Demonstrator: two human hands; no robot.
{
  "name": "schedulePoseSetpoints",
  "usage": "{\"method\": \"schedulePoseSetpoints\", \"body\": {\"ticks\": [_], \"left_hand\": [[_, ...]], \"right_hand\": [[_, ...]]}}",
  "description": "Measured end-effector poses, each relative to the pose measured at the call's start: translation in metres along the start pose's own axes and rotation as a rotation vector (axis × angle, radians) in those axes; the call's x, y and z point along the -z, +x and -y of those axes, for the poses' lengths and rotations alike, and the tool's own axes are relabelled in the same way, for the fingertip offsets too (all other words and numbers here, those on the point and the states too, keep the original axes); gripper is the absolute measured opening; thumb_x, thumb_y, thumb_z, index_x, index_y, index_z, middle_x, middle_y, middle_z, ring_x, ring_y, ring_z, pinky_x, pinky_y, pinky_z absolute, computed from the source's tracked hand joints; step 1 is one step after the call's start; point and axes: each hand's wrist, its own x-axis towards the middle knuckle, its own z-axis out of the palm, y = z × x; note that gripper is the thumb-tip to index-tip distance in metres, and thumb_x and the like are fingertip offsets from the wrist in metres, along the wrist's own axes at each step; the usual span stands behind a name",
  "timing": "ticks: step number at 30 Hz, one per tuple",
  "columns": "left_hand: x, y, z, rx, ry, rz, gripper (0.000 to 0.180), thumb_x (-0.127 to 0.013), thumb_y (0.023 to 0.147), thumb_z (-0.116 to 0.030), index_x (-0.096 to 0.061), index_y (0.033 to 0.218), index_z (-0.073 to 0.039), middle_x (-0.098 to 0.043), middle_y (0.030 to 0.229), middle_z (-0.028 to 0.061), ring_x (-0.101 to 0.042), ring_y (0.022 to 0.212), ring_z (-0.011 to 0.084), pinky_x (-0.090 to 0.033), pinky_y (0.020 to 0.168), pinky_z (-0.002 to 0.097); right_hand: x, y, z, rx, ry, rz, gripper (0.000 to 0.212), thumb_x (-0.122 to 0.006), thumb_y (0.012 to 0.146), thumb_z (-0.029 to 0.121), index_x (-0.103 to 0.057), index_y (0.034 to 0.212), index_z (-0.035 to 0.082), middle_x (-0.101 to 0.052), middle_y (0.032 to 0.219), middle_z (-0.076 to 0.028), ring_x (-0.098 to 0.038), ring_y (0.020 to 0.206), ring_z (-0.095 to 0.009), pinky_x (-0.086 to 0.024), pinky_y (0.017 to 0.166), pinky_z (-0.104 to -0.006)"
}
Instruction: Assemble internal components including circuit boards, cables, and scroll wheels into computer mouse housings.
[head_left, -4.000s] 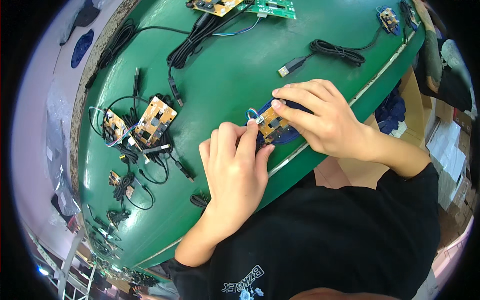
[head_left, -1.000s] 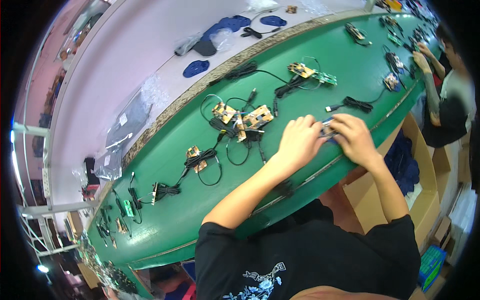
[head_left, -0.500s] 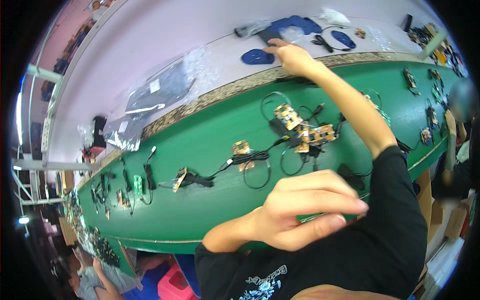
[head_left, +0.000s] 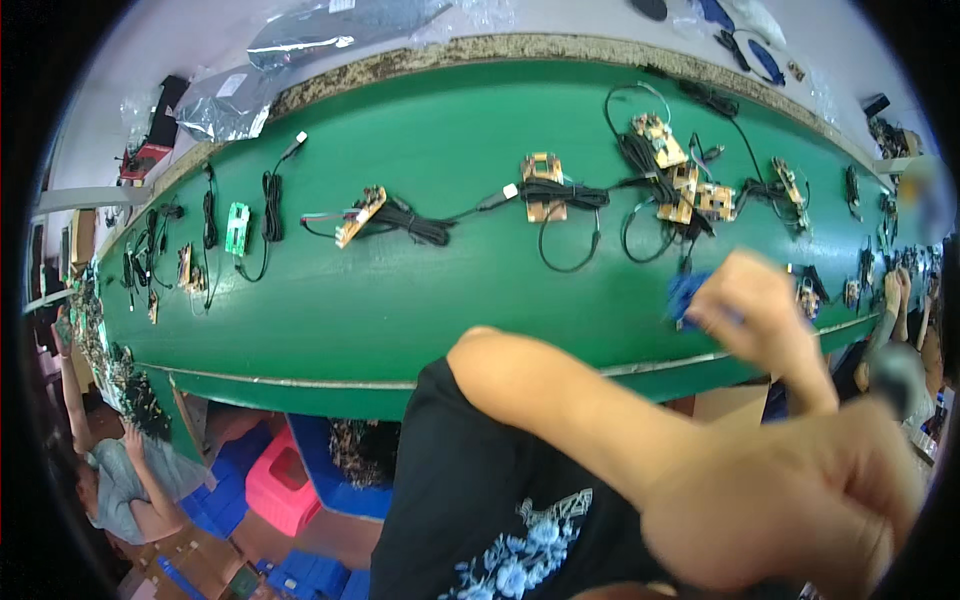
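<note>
My right hand (head_left: 752,305) is closed on a crumpled-looking blue piece (head_left: 682,297), over the front right part of the green table (head_left: 420,305). Blur hides what kind of thing the blue piece is. Large and close at the lower right is my left hand (head_left: 770,505), smeared by motion, so its fingers do not read clearly. Beyond the right hand lies a cluster of brown circuit boards (head_left: 680,190) with black cables. Left of that, a bundled black cable (head_left: 565,195) rests across another brown board (head_left: 543,167).
A board with a cable (head_left: 362,215), a green board (head_left: 237,229) and several cables lie toward the left. Plastic bags (head_left: 225,105) sit on the back ledge. Below the table are a pink container (head_left: 283,485) and a blue bin (head_left: 345,500). Other people work at both ends.
My right hand has come back from the rear ledge to the table's front, now with the blue piece. My left hand has moved right and closer. The view has shifted.
</note>
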Motion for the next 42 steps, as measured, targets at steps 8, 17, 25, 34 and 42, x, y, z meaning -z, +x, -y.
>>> {"method": "schedulePoseSetpoints", "body": {"ticks": [8, 17, 25, 34, 42], "left_hand": [[-0.017, 0.001, -0.009, -0.166, 0.120, 0.088, 0.022, -0.059, 0.088, -0.002, -0.062, 0.103, 0.014, -0.070, 0.088, 0.0098, -0.064, 0.079, 0.0108, -0.050, 0.065, 0.0293], [-0.006, 0.003, -0.013, -0.309, 0.319, 0.029, 0.022, -0.057, 0.091, -0.006, -0.064, 0.099, 0.013, -0.070, 0.086, 0.0103, -0.064, 0.075, 0.0132, -0.051, 0.066, 0.0295], [0.013, 0.011, -0.019, -0.358, 0.392, -0.043, 0.024, -0.055, 0.094, -0.010, -0.065, 0.095, 0.011, -0.070, 0.084, 0.0107, -0.064, 0.072, 0.0154, -0.051, 0.067, 0.0298], [0.007, -0.002, -0.027, -0.441, 0.557, -0.046, 0.029, -0.053, 0.097, -0.015, -0.066, 0.091, 0.010, -0.070, 0.081, 0.0111, -0.064, 0.068, 0.0178, -0.052, 0.068, 0.0300], [-0.019, -0.021, -0.054, -0.452, 0.639, -0.101, 0.035, -0.051, 0.100, -0.019, -0.067, 0.087, 0.009, -0.070, 0.079, 0.0115, -0.064, 0.065, 0.0200, -0.053, 0.069, 0.0302]], "right_hand": [[-0.040, 0.090, 0.000, 0.129, -0.184, 0.347, 0.029, -0.074, 0.085, 0.029, -0.064, 0.072, 0.005, -0.061, 0.070, -0.011, -0.063, 0.073, -0.034, -0.048, 0.069, -0.0439], [-0.095, 0.104, 0.027, 0.414, -0.051, 0.748, 0.017, -0.070, 0.082, 0.019, -0.068, 0.074, 0.004, -0.068, 0.071, -0.015, -0.069, 0.070, -0.031, -0.057, 0.063, -0.0430], [-0.041, 0.192, -0.058, 0.199, -0.011, -0.169, 0.025, -0.072, 0.090, 0.025, -0.064, 0.077, 0.005, -0.061, 0.072, -0.011, -0.061, 0.064, -0.030, -0.049, 0.059, -0.0415], [-0.084, 0.299, -0.186, -0.040, -0.333, -0.288, 0.020, -0.061, 0.093, 0.015, -0.071, 0.108, 0.006, -0.067, 0.108, -0.016, -0.061, 0.109, -0.037, -0.051, 0.091, -0.0457], [-0.073, 0.293, -0.176, -0.185, -0.215, -0.218, 0.025, -0.067, 0.083, 0.021, -0.066, 0.101, 0.004, -0.071, 0.093, -0.022, -0.066, 0.091, -0.044, -0.052, 0.083, -0.0536]]}}
